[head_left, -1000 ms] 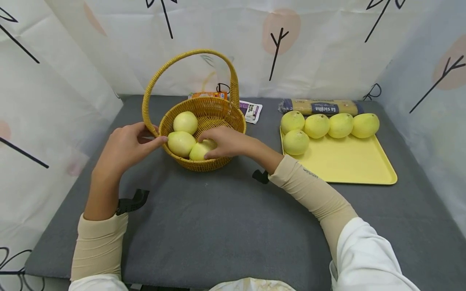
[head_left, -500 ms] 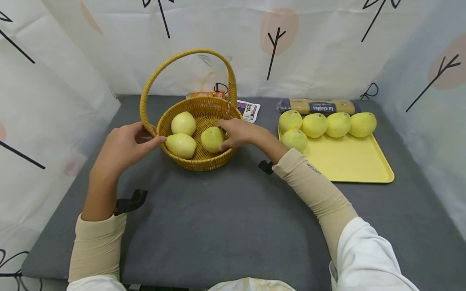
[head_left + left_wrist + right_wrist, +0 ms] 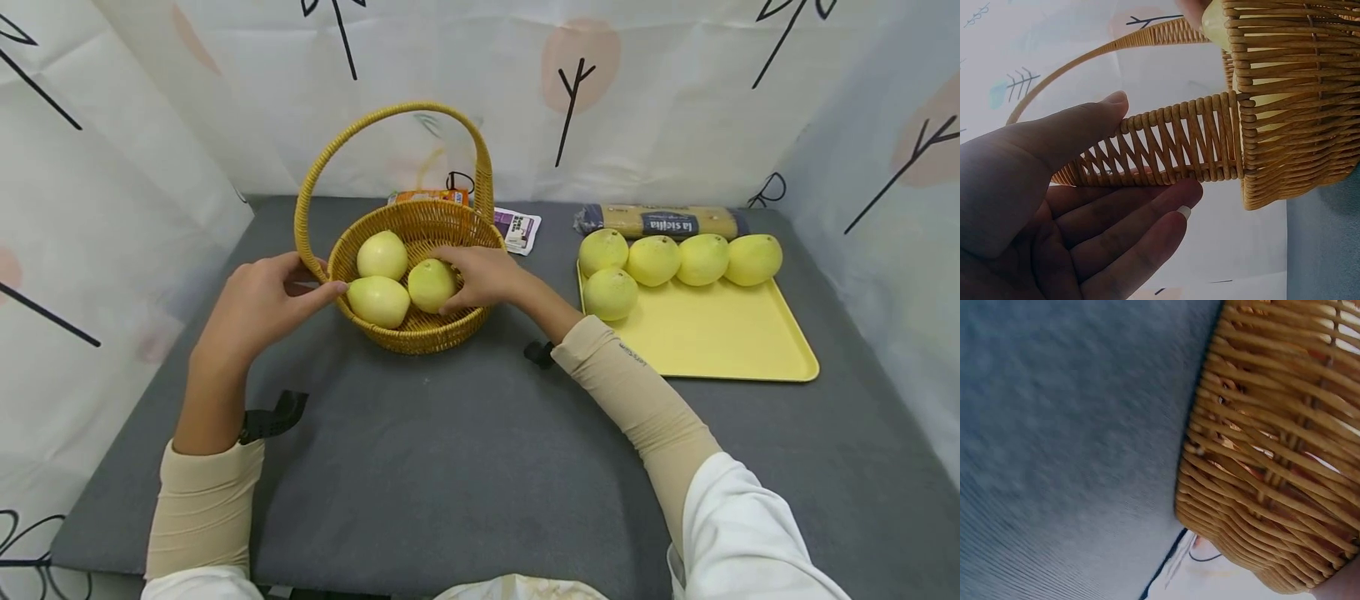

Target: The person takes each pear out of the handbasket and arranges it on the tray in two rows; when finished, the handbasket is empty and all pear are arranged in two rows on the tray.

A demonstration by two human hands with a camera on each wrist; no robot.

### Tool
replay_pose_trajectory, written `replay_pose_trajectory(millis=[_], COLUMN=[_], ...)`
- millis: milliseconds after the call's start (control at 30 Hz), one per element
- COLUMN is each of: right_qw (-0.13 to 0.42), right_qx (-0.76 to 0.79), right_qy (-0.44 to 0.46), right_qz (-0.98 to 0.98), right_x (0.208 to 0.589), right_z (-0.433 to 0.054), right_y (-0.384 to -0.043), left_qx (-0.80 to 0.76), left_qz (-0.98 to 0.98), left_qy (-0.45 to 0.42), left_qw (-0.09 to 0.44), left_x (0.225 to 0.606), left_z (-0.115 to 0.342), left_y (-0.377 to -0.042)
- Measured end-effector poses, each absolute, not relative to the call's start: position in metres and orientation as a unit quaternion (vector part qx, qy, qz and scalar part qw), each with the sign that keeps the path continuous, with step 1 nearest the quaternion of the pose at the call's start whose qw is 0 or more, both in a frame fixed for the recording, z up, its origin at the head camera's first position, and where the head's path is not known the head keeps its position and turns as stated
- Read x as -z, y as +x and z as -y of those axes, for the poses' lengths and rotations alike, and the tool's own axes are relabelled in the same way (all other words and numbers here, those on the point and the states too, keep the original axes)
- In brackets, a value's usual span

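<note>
A yellow wicker basket (image 3: 450,337) with a tall arched handle (image 3: 420,107) stands at the back left of the table. Inside are three pale yellow-green, pomelo-like fruits: one at the rear left (image 3: 382,255), one at the front left (image 3: 378,302), one at the right (image 3: 431,286). My left hand (image 3: 258,304) holds the handle's left base; in the left wrist view its thumb and fingers lie on opposite sides of the handle's woven strip (image 3: 1166,144). Reaching over the rim, my right hand (image 3: 483,275) curls its fingers round the right fruit. The right wrist view shows mostly basket wall (image 3: 1279,437).
To the right, a yellow tray (image 3: 727,333) carries several similar fruits (image 3: 702,259) along its back and left. Behind it lies a long pasta packet (image 3: 663,222). A purple-and-white packet (image 3: 517,231) and an orange packet (image 3: 429,197) sit behind the basket. Patterned cloth walls surround the grey table (image 3: 450,467).
My right hand has shifted its fruit from the basket's front toward the back and right, then slightly left beside the front-left fruit. My left hand has stayed at the handle.
</note>
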State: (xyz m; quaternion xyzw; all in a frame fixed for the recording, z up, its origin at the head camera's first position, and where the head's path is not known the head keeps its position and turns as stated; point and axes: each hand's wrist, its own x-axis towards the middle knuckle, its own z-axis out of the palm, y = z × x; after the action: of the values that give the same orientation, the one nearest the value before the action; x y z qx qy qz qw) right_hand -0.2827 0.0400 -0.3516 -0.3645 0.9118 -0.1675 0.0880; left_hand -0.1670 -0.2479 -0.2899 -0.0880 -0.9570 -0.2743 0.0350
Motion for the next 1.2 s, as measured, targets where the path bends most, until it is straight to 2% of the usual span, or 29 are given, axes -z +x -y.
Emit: replay_pose_trajectory(millis=[333,467,700,867,1200], right_qw=[0.032,0.029,0.020,0.002,-0.055], right_qx=[0.238,0.285,0.463,0.566,0.555], right_qy=[-0.344,-0.346,-0.334,-0.292,-0.301], right_qz=[-0.908,-0.893,-0.821,-0.771,-0.774], right_x=[0.358,0.359,0.359,0.354,0.341], right_z=[-0.044,-0.047,-0.056,-0.058,-0.068], right_y=[-0.277,-0.273,-0.262,-0.249,-0.225], left_qx=[0.277,0.278,0.280,0.279,0.275], left_qz=[0.957,0.957,0.956,0.956,0.956], left_qy=[-0.084,-0.082,-0.085,-0.087,-0.093], left_qw=[0.029,0.027,0.030,0.033,0.036], left_x=[0.289,0.290,0.291,0.290,0.290], left_z=[0.248,0.249,0.250,0.250,0.249], left_y=[-0.166,-0.167,-0.168,-0.167,-0.167])
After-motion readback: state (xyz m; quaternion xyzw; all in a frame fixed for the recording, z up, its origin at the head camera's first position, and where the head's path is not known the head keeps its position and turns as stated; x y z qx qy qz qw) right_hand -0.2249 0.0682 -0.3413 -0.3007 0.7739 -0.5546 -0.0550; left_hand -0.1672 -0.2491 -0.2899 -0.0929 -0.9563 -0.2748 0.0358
